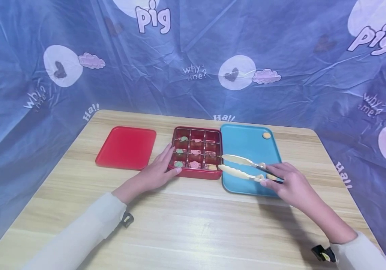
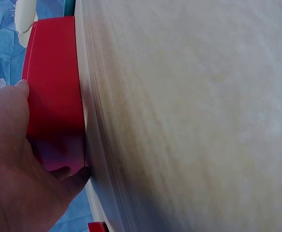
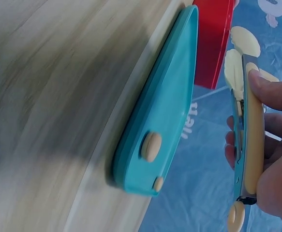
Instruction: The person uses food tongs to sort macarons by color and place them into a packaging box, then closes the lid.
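Tongs (image 1: 236,172), gripped by the right hand (image 1: 290,183), hide part of the tray (image 1: 247,143); the left hand (image 1: 157,171), fingers extended, touches the box (image 1: 196,173) near the far edge of the tabletop (image 1: 186,217), cut off below.

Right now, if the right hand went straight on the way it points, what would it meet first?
Probably the red compartment box: the tongs in the right hand point at its right side, tips leading. Their height above it is hard to judge, so they might pass over.
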### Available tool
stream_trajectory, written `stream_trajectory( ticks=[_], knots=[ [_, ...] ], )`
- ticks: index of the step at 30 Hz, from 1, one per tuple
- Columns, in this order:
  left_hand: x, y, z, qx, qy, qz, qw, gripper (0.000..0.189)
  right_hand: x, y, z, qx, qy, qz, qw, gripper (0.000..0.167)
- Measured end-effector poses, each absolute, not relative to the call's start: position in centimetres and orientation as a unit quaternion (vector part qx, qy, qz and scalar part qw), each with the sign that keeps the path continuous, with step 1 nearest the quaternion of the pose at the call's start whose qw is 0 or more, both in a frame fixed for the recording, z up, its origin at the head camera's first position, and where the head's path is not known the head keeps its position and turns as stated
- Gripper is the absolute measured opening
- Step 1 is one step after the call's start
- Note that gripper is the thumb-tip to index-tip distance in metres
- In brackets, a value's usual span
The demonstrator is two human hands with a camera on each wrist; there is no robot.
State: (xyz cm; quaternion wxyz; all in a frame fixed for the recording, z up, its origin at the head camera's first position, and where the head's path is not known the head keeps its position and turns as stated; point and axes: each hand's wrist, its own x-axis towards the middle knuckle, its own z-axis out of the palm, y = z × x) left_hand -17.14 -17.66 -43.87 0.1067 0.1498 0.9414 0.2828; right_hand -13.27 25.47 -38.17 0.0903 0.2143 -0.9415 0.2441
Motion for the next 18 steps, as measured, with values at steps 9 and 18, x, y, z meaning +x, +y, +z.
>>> stream_trajectory(
  ticks=[9,18],
  knots=[
    [-17.1,-17.8,-44.0,0.150,0.942,0.283,0.104,0.096,-12.6,29.7,-38.6,0.203,-0.950,0.221,0.086,0.057],
    [-17.2,-17.6,-44.2,0.149,0.942,0.281,0.104,0.095,-12.1,35.0,-39.9,0.227,-0.939,0.197,0.166,0.058]
  ],
)
